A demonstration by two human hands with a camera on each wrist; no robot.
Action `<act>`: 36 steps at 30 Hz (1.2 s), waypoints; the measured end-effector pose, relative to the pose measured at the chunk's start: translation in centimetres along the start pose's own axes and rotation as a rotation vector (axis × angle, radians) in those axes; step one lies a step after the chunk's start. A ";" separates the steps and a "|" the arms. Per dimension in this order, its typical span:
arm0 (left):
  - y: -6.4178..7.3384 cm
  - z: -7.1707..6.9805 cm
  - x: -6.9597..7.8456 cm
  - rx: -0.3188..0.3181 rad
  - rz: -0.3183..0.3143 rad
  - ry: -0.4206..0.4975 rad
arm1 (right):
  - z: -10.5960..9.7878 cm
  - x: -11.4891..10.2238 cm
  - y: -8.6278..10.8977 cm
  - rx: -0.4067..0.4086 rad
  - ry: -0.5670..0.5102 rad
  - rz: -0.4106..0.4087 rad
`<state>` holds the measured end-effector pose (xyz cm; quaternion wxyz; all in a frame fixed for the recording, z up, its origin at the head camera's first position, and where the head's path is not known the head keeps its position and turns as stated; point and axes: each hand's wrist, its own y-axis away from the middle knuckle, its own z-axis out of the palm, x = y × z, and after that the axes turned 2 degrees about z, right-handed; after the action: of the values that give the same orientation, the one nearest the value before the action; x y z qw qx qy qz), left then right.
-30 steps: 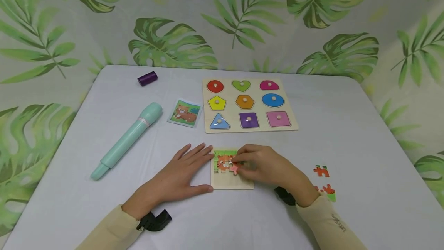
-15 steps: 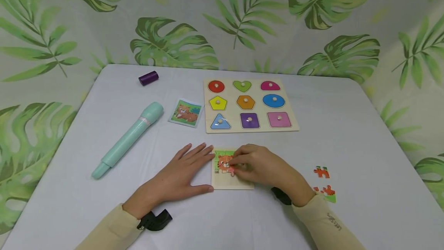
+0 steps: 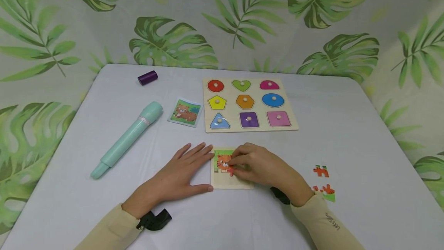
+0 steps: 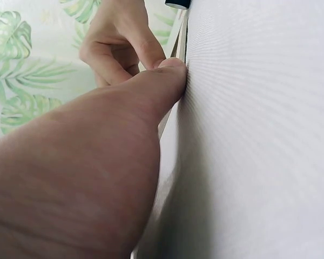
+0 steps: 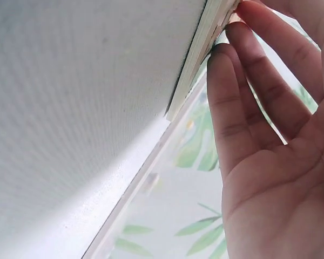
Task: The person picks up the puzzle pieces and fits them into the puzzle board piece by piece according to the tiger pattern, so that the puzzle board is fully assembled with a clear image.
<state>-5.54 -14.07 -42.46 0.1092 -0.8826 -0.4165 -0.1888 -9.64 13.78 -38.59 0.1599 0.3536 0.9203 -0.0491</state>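
At left we see a long mint-green cylinder (image 3: 126, 140). Next, the left hand (image 3: 178, 176), fingers spread wide, touches a square pale wooden puzzle board (image 3: 225, 183). Over that board, the right hand (image 3: 260, 165) pinches what looks like a red-orange jigsaw piece (image 3: 230, 171), partly hidden. Farther right lie loose orange-and-green jigsaw pieces (image 3: 322, 171).

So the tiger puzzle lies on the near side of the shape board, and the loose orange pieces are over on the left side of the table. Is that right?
Not quite: the loose orange pieces lie on the right side of the table, as the head view shows. The tiger puzzle does lie on the near side of the shape board.
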 end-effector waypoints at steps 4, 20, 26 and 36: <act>0.0 0.0 0.0 0.005 0.002 -0.004 | 0.0 0.0 0.0 -0.010 -0.009 0.012; -0.1 0.0 0.0 0.009 0.008 -0.011 | -0.8 0.9 1.0 0.063 -0.027 -0.031; -0.1 0.1 0.1 -0.001 -0.010 -0.002 | -1.7 2.0 2.8 0.104 -0.053 -0.032; -0.1 0.1 0.1 0.007 -0.001 0.000 | -2.8 3.7 6.3 0.213 -0.039 0.024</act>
<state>-5.53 -13.94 -42.50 0.1123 -0.8818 -0.4178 -0.1876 -8.72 21.41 -37.06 0.1400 0.3784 0.9023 -0.1519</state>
